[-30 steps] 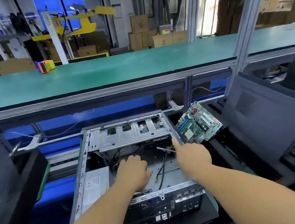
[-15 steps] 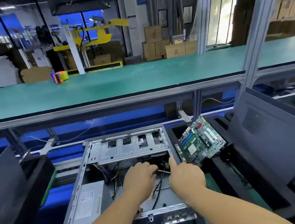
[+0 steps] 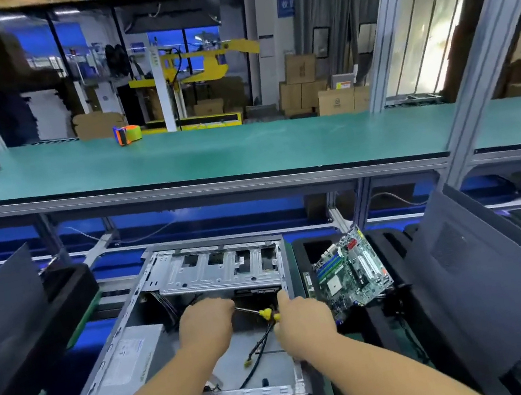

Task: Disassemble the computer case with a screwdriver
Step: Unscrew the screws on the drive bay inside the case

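The open grey computer case (image 3: 113, 355) lies flat in front of me, its drive cage (image 3: 219, 269) at the far end and its power supply (image 3: 130, 356) at the left. My right hand (image 3: 303, 322) grips the yellow handle of the screwdriver (image 3: 266, 314) inside the case by its right wall. The metal shaft runs left and ends under the curled fingers of my left hand (image 3: 206, 325), which hide the tip. Loose black cables (image 3: 261, 347) lie on the case floor below both hands.
A green motherboard (image 3: 352, 273) leans in a black foam tray (image 3: 395, 319) right of the case. Black side panels stand at the right (image 3: 474, 271) and left (image 3: 4, 329). A green shelf (image 3: 244, 151) above carries an orange tape dispenser (image 3: 128, 134).
My view has tilted up and the case sits lower in frame. Both hands have moved deeper toward the drive cage, and the screwdriver's yellow handle now shows between them.
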